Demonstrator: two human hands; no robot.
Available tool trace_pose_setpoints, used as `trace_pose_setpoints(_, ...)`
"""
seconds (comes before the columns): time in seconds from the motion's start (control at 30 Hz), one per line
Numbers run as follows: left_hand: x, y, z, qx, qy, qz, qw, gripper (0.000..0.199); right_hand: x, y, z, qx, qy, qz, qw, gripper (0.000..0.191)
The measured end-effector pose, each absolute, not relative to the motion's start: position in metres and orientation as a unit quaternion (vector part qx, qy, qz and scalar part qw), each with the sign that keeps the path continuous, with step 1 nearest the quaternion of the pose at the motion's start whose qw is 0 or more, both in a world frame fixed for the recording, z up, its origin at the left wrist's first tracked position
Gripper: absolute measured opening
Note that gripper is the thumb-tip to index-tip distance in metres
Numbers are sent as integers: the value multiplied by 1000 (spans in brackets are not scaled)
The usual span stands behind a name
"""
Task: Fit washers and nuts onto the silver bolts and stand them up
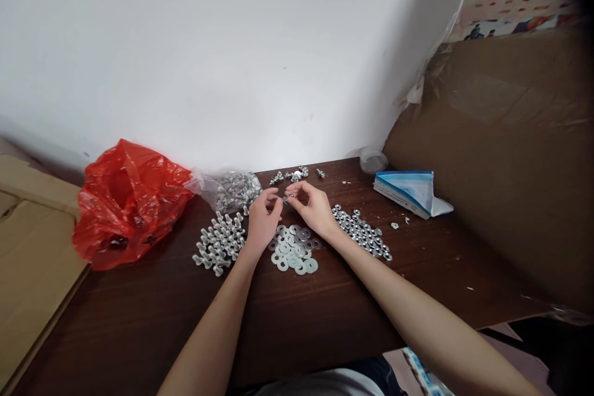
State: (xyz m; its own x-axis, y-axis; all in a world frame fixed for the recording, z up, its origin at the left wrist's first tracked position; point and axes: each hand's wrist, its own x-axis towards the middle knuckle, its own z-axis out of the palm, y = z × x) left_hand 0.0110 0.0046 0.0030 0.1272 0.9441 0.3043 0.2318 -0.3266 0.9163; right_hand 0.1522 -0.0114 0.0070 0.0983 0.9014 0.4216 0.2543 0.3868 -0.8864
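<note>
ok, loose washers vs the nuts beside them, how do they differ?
Shape: the washers are flat, broad discs; the nuts are thicker and narrower.
Finish: the washers look pale and dull, the nuts shinier.
Layout: the washers overlap in a heap, the nuts spread out more.
Shared: both are silvery, with a center hole.

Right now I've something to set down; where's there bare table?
Front left of the table, between red bag and left forearm; right side, between packet and right forearm, bar small scraps. Crowded: middle, with whitish pieces, washers, shiny pieces, left hand and right hand.
</note>
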Motion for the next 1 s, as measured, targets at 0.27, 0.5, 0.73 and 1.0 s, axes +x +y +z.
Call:
trace_pose_setpoints(0.27, 12, 3, 6, 666, 469, 461, 352, 24, 168, -8, 10, -505, -665, 160, 527, 16)
trace_pose_setpoints(0.5, 12, 3, 4, 667, 467, 456, 359, 20, 174, -7, 10, -530, -706, 144, 448, 23)
trace_pose_setpoints(0.73, 10, 5, 3, 698, 456, 451, 320, 19, 171, -12, 8, -516, -793, 95, 309, 27)
trace_pose_setpoints(1.0, 10, 7, -1, 703, 450, 449, 319, 18, 168, -12, 7, -505, -801, 96, 306, 23)
